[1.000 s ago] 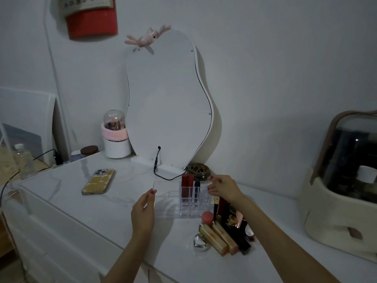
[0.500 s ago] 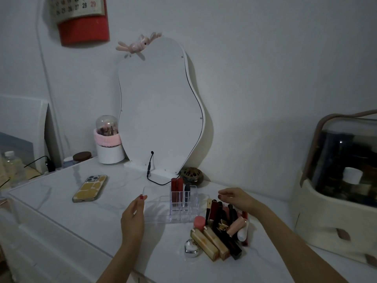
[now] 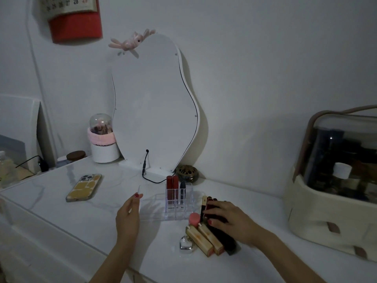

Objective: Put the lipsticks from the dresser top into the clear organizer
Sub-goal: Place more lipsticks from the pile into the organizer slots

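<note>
White marble-patterned dresser top (image 3: 85, 223) is filling the lower part of the view, sitting against a pale wall in dim light. Near its front edge a clear organizer (image 3: 157, 205) is standing, and its back right slots are holding two red lipsticks (image 3: 172, 187) upright with a dark tube (image 3: 182, 190) just beside them. At the organizer's three o'clock a loose pile of lipsticks (image 3: 212, 234) is lying on the dresser, with gold and dark tubes side by side and a pink round cap (image 3: 194, 219) at the pile's nine o'clock. The right hand (image 3: 228, 219) is resting on top of this pile, fingers curling around a dark red tube (image 3: 210, 207) at its far end. The left hand (image 3: 127, 218) is gripping the organizer's left wall, thumb and fingers pinching the clear edge. At the pile's seven o'clock a small heart-shaped silver object (image 3: 186, 244) is sitting. A phone (image 3: 84, 187) in a yellow case is lying face down at the organizer's nine o'clock, well apart. Behind the organizer, at twelve o'clock, a wavy-edged mirror (image 3: 153, 103) is leaning on the wall with a black cable (image 3: 145, 172) plugged in at its base, a round brass container (image 3: 187, 172) just beside its foot. A domed white holder (image 3: 102, 139) with a pink band is standing at the mirror's nine o'clock, and a large cream cosmetics case (image 3: 334, 193) is occupying the far right.
</note>
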